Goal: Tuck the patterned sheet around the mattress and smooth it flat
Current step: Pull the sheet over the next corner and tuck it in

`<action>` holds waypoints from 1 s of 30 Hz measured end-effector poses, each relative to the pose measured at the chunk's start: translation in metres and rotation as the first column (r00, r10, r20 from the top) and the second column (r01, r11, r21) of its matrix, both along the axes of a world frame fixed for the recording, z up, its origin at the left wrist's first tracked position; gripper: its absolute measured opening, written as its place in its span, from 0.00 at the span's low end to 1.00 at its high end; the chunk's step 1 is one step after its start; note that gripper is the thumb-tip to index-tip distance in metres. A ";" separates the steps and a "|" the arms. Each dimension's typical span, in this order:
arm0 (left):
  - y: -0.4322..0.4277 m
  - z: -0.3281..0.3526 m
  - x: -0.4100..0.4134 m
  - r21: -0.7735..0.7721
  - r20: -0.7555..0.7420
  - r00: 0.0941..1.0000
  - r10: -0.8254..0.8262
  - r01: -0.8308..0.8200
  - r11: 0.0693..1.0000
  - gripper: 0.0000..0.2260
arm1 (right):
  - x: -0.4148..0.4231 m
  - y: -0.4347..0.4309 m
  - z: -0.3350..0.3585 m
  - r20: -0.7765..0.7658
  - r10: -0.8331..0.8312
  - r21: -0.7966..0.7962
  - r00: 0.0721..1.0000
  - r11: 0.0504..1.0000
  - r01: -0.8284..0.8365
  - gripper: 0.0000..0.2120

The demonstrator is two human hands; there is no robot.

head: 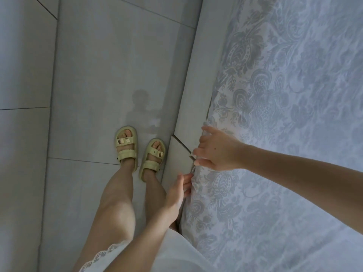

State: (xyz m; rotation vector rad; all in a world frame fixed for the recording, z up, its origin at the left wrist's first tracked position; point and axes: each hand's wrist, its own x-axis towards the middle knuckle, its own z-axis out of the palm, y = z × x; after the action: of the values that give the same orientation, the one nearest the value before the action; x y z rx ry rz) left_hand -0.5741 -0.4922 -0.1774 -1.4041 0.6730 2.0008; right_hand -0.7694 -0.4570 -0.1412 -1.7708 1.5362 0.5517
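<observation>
head cam, looking straight down along the bed edge; person stands on the floor side, bed on their right

nearest: hem of a white garment (pixel 117 252) with a scalloped lace edge, bare legs below it

left hand (pixel 177 190) reaches down along the side of the bed; fingers (pixel 187 179) loosely curled, tips touching the bunched edge of the patterned sheet (pixel 284 134) right at the mattress corner line. Looks like a light pinch on the fabric fold, but the thumb side is hidden, so can't confirm a closed hold

right hand (pixel 218 152) is just beyond it, coming in from the bed side, palm down over the sheet edge. Fingers spread and partly bent, tips at the rim where sheet meets the bed frame (pixel 188 107); pressing or pushing on the fabric, not wrapped around anything

sheet relative to hands: the edge runs directly under both hands, a small gathered ruck sits between them. The rest of the sheet extends right and away, covering the mattress top, fairly flat with fine wrinkles. Pale ground, grey-blue paisley/floral print

bed frame is a plain light panel beside the sheet edge, with a seam or gap in it just by the right fingertips

floor side: feet in pale yellow two-strap sandals (pixel 137 152) with small charm buckles, on large grey tiles (pixel 98 65); faint reflection of the person on the tile beyond the toes

no readable text, brand or label anywhere
</observation>
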 end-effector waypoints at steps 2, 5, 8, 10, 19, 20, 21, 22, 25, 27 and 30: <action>0.007 -0.009 0.004 0.024 0.011 1.000 0.022 -0.022 0.999 0.23 | 0.008 0.013 -0.011 -0.004 0.054 0.000 0.999 0.999 -0.054 0.35; 0.015 -0.019 0.001 0.031 -0.005 1.000 -0.030 0.030 0.999 0.23 | 0.012 0.011 -0.021 -0.063 0.063 -0.060 0.996 0.996 -0.067 0.31; 0.033 -0.017 -0.002 0.099 0.007 0.993 -0.120 0.119 0.988 0.25 | 0.018 0.013 -0.027 -0.037 0.079 -0.042 0.996 0.996 -0.081 0.28; 0.044 -0.018 0.001 0.113 0.038 0.992 -0.122 0.117 0.987 0.25 | 0.021 0.012 -0.030 -0.042 0.080 -0.054 0.996 0.995 -0.082 0.28; -0.006 -0.026 -0.017 0.066 0.035 0.929 -0.368 0.366 0.928 0.32 | 0.025 -0.008 -0.044 -0.111 0.075 0.083 0.991 0.994 -0.066 0.28; -0.020 -0.029 -0.021 0.027 0.031 0.928 -0.370 0.370 0.929 0.34 | 0.024 -0.010 -0.042 -0.102 0.042 0.082 0.994 0.996 -0.034 0.28; -0.035 -0.029 -0.027 -0.007 0.035 0.935 -0.352 0.352 0.936 0.35 | 0.024 -0.011 -0.039 -0.081 -0.009 0.087 0.997 0.996 0.016 0.28; -0.049 -0.030 -0.034 -0.051 0.045 0.946 -0.320 0.322 0.945 0.35 | 0.024 -0.014 -0.034 -0.055 -0.084 0.095 0.995 0.992 0.089 0.27; -0.090 -0.027 -0.067 -0.194 0.021 0.973 -0.230 0.230 0.954 0.33 | 0.015 -0.021 -0.009 0.110 -0.509 0.098 0.854 0.860 0.500 0.20; -0.112 -0.017 -0.093 -0.235 -0.025 0.973 -0.230 0.218 0.947 0.32 | 0.003 -0.024 0.011 0.207 -0.767 0.039 0.607 0.627 0.778 0.17; -0.143 0.005 -0.130 -0.283 -0.075 0.968 -0.239 0.209 0.936 0.30 | -0.025 -0.027 0.039 0.277 -0.918 -0.043 0.283 0.282 0.958 0.13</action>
State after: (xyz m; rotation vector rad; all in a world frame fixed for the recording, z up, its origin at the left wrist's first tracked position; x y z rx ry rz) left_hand -0.7044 -0.6353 -0.1720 -1.3074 1.1431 1.8640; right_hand -0.7943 -0.4839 -0.1021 -0.6345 2.1854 -0.4299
